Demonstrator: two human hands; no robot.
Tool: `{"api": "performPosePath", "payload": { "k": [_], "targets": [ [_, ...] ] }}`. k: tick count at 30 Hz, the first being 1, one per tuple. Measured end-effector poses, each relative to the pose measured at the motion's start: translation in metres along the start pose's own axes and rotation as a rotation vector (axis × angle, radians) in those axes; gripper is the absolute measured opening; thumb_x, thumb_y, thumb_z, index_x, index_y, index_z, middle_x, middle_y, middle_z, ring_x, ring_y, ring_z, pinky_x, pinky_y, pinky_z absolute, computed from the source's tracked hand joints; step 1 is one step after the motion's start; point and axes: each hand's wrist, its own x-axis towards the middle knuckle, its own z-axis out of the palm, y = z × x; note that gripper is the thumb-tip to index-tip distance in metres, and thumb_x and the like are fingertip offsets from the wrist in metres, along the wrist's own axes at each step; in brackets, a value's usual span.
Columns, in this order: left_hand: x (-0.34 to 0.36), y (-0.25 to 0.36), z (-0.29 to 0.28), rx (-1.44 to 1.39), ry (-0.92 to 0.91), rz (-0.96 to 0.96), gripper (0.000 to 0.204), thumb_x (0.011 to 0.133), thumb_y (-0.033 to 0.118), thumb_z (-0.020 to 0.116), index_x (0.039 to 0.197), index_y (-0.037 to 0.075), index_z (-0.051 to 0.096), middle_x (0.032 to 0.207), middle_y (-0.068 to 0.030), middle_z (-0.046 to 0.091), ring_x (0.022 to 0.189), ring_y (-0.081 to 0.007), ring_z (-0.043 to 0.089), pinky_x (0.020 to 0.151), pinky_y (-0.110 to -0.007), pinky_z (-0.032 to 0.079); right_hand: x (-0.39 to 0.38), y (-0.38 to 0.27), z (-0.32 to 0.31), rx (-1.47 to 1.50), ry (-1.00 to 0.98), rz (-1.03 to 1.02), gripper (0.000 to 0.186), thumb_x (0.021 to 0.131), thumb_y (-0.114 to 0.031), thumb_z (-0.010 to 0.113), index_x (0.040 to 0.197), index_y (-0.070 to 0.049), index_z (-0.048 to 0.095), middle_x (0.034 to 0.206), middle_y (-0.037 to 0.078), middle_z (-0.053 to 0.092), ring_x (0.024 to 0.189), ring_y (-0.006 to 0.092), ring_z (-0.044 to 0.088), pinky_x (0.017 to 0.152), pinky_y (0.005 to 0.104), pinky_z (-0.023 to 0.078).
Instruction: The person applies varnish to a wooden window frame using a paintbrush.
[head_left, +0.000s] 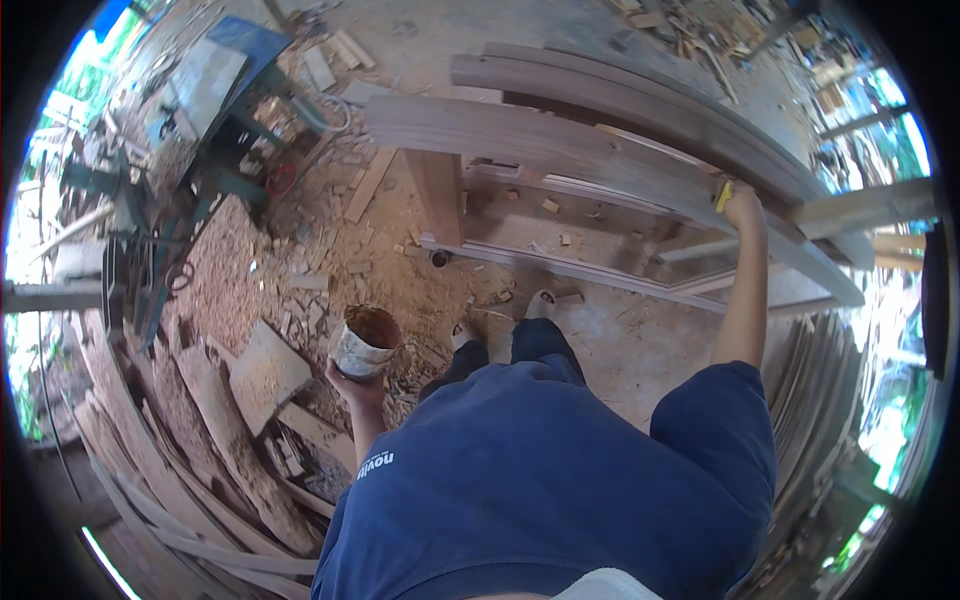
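My left hand point(360, 390) is wrapped round a white, stained tub point(362, 355), tilted so that its brown inside shows. Out to the right, my right hand point(743, 207) grips a small yellow tool point(722, 196) at the edge of a long, pale-brown wooden board point(560, 148). The tool's working end is too small to make out. This board lies raised on a wooden post point(436, 196), with further long boards point(640, 95) behind it.
A blue-green machine point(215, 90) with a red handwheel point(282, 180) stands at the far left. Sawdust and offcuts point(235, 260) cover the floor there. Rough logs and slabs point(220, 430) lie at the near left. A small dark can point(440, 259) sits near my feet.
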Motion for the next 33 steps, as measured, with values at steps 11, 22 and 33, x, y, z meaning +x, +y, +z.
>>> {"api": "performPosePath", "payload": {
  "k": [11,22,33],
  "targets": [
    [-0.05,0.031,-0.08,-0.135,0.23,0.228,0.071,0.083,0.059,0.046,0.14,0.018,0.042,0.141,-0.0076,0.045,0.129,-0.0324,0.043,0.102,-0.054,0.038,-0.046,-0.318,0.012,0.324,-0.583,-0.417,0.028,0.084,-0.021,0.062,0.105,-0.005,0.072,0.075,0.011,0.068,0.067,0.0176,0.062,0.063,0.0337,0.049],
    [-0.062,0.007,-0.103,-0.208,0.187,0.236,0.068,0.084,0.058,0.044,0.139,0.018,0.043,0.141,-0.0074,0.044,0.128,-0.0321,0.044,0.099,-0.056,0.04,-0.084,-0.541,0.115,0.105,-0.504,-0.81,0.03,0.088,-0.024,0.057,0.115,-0.015,0.068,0.09,0.011,0.07,0.072,0.0196,0.064,0.066,0.0338,0.05],
    [-0.02,-0.01,-0.069,-0.047,0.125,0.027,0.068,0.084,0.056,0.05,0.137,0.014,0.045,0.138,-0.0065,0.048,0.127,-0.0308,0.046,0.102,-0.052,0.039,-0.128,-0.178,0.153,0.285,0.0,-0.346,0.031,0.096,-0.028,0.053,0.124,-0.017,0.06,0.096,0.021,0.066,0.085,0.0395,0.065,0.068,0.0458,0.051]
  ]
}}
